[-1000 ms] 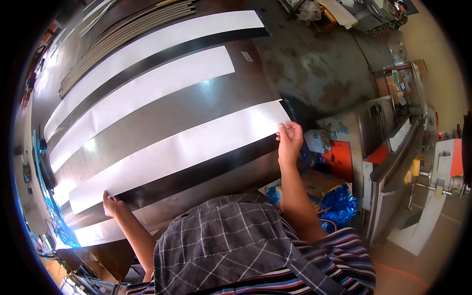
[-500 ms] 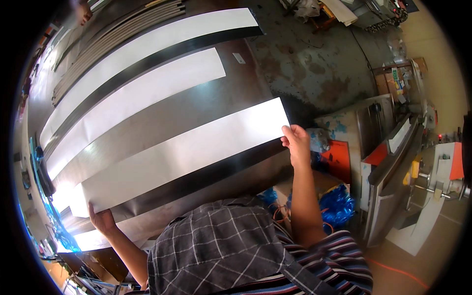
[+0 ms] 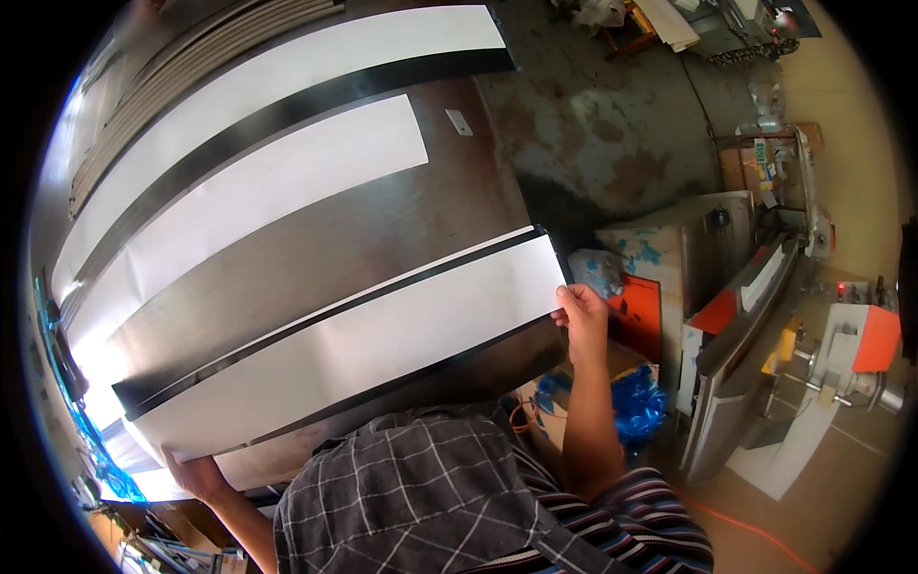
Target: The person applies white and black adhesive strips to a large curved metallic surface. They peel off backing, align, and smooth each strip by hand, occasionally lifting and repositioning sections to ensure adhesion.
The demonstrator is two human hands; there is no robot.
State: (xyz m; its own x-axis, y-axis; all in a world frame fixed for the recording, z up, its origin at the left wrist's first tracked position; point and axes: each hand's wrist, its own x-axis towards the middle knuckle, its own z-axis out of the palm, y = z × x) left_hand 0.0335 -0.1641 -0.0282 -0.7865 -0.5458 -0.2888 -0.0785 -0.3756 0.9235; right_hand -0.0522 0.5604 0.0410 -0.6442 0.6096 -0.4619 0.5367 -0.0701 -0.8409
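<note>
A long, flat white strip [image 3: 363, 349] stretches between my two hands along the near side of a dark metal table [image 3: 459, 191]. Pinching its right end near the corner is my right hand [image 3: 583, 316], thumb on top. My left hand [image 3: 198, 475] holds the near left corner, with its fingers partly hidden beneath. Below the strip lies a black-faced strip [image 3: 134, 394] with a thin white far edge; its dark bands show along both long sides of the white one. I cannot tell whether the two touch.
Farther back on the table lie another white strip [image 3: 316, 148], a longer black-and-white strip [image 3: 382, 43] and a stack of grey lengths [image 3: 229, 48]. A small tag [image 3: 459, 122] sits near the right edge. Crumpled blue film [image 3: 639, 407] and an orange panel [image 3: 636, 311] are at the right.
Both hands have brought the white strip nearer to me, its right end lower in view. The black strip's far side with its white edge now shows beyond it.
</note>
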